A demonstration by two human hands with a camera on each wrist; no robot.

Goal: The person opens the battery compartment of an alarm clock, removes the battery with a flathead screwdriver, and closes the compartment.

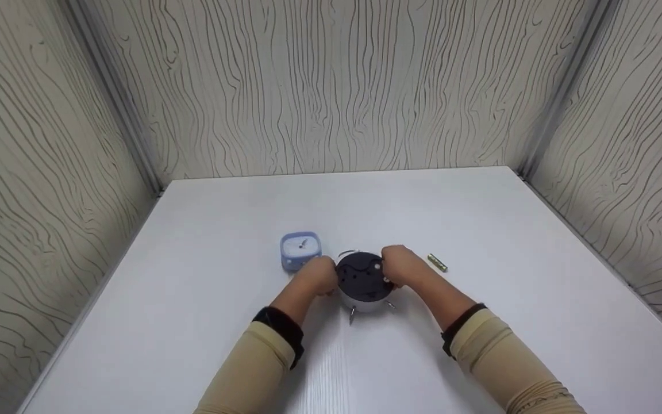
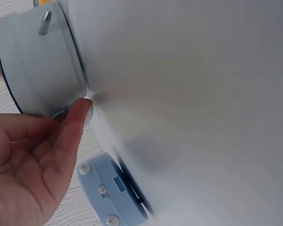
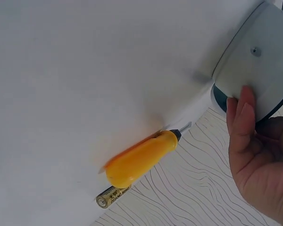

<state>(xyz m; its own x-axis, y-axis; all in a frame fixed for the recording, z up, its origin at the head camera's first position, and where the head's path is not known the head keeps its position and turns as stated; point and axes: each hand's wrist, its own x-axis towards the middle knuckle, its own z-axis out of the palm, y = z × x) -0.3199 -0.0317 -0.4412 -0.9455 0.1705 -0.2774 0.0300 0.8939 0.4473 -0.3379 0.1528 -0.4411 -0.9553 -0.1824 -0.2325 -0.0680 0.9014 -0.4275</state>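
- A round white alarm clock (image 1: pixel 364 283) is held between the two hands, lying face-down on the white table (image 1: pixel 193 322) with its dark back plate turned up and its small metal feet pointing toward the person.
- The clock's left flank is gripped by the left hand (image 1: pixel 318 277); in the left wrist view its fingers (image 2: pixel 68 127) are seen curled against the white casing (image 2: pixel 37 66), one fingertip touching the rim where the casing meets the table.
- The right flank is gripped by the right hand (image 1: pixel 401 265); in the right wrist view its fingertips (image 3: pixel 243 110) are pressed on the casing's side wall (image 3: pixel 257 70).
- Just beyond the left hand's grip, a small blue square clock (image 1: pixel 300 249) is seen, near the held clock; whether they touch cannot be told.
- Outward of the right hand's grip, a yellow-handled screwdriver (image 3: pixel 144 157) lies on the table, with a gold battery (image 3: pixel 112 195) just beside its handle end.
- Wood-grain panels (image 1: pixel 331 86) enclose the table on three sides.
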